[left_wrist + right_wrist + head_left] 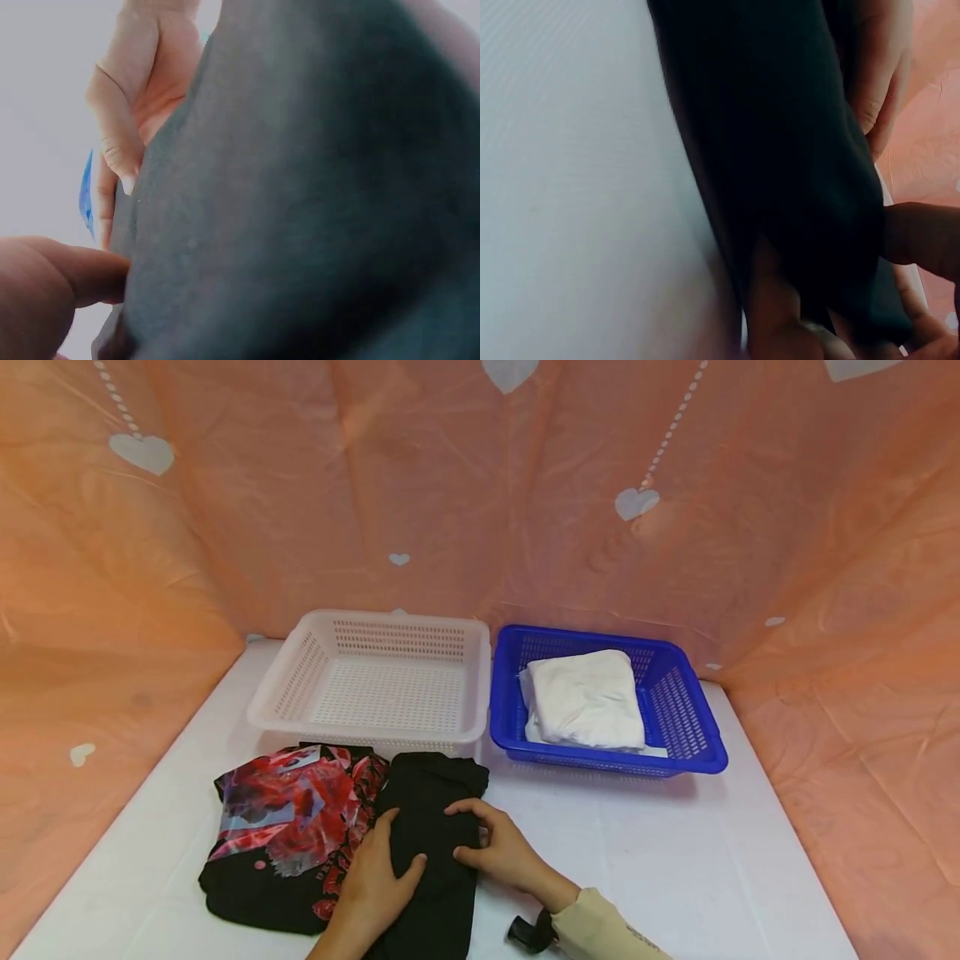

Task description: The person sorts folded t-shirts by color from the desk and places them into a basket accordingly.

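A long folded black cloth [433,893] lies at the front of the table; its garment kind is not plain. My left hand [375,877] grips its left side, thumb on top and some fingers out of sight. On the opposite edge my right hand [506,852] holds the cloth between thumb and fingers. The right wrist view shows fingers against the black cloth [772,150] from both sides. In the left wrist view the black cloth [277,180] fills most of the picture. Touching it on the left is a black garment with a red floral print [300,818].
A white plastic basket [258,714] stands behind the printed garment. To its right is a blue basket [701,752] with folded white cloth [588,697] inside. A small black object [528,935] sits by the right sleeve [600,931]. Orange heart-patterned sheeting [450,485] surrounds the white table [660,852].
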The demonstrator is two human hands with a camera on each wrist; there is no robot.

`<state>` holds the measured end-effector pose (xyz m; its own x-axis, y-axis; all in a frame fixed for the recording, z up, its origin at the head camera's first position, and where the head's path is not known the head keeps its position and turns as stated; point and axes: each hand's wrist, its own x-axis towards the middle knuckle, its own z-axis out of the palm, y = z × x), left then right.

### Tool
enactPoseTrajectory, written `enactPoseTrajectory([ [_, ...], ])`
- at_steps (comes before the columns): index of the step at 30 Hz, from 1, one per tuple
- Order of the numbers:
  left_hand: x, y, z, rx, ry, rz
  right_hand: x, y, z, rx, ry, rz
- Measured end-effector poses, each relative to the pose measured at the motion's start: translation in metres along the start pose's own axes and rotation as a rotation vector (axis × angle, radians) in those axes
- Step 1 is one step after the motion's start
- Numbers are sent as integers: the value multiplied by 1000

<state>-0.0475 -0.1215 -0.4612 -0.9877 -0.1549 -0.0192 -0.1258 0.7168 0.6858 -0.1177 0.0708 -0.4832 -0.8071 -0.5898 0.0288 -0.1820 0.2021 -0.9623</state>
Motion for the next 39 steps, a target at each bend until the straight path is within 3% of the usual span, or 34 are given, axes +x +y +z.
enactPoseTrajectory([
  [9, 5, -6, -1, -68, -42, -58, 1, -1, 4, 29, 9, 5],
  [17, 4, -7, -1, -154, -55, -50, -4, -12, 4, 198, -9, -3],
  [21, 3, -7, -1, -230, -47, -44, -5, -20, 3, 306, -22, -35],
  [25, 1, -7, -4, -357, -46, -36, -5, -29, 1, 319, -37, -118],
  [31, 0, -8, -8, -550, -32, 67, -4, -47, -4, 311, -43, -300],
  [35, 1, -10, -9, -673, -108, 187, -3, -55, -9, 390, -77, -396],
  [39, 2, -11, -9, -791, -190, 302, -3, -61, -13, 458, -101, -427],
])
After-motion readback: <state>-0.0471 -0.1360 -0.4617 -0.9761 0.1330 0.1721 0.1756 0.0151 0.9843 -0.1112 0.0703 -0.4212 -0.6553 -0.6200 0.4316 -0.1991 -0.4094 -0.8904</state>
